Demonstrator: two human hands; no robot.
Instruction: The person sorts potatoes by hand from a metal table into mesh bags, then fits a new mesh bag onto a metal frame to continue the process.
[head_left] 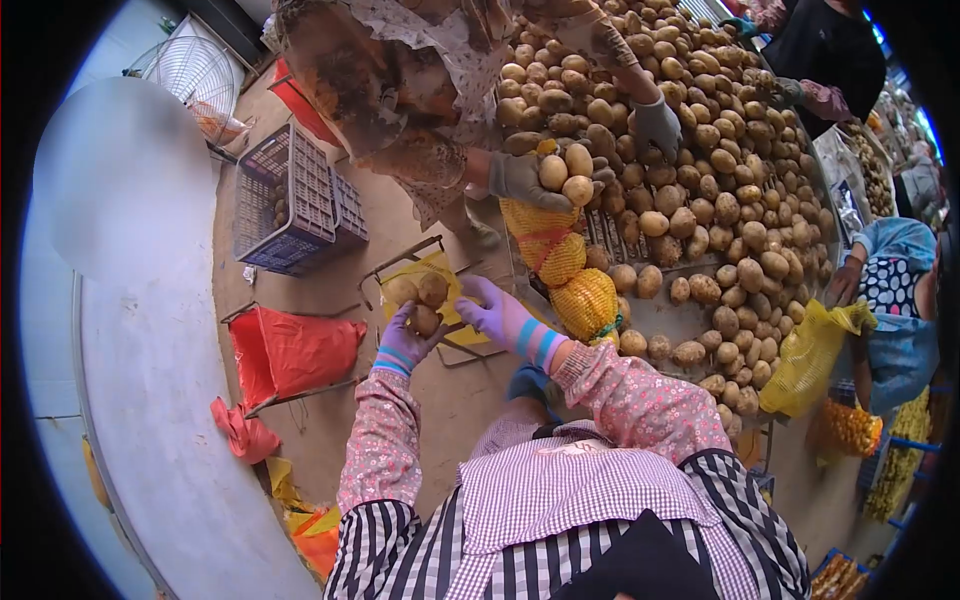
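My left hand [407, 343], in a purple glove, curls against a small cluster of potatoes [426, 320] over a yellow mesh bag [436, 270] spread on a metal stand. My right hand [496, 314], also gloved in purple, is just right of the cluster with thumb and fingers apart; whether its fingertips touch a potato is hard to see. Across from me, another person's grey-gloved hand [525, 178] holds several potatoes [567, 170] above a filled yellow mesh bag [545, 240]. That person's other gloved hand [655, 125] reaches onto the potato heap.
A sorting table heaped with potatoes [725, 210] spans the right side. Stacked plastic crates [290, 205] stand at left, near a red bag [295, 350] on a frame. A filled yellow mesh bag [585, 303] leans by the table. More people work at far right.
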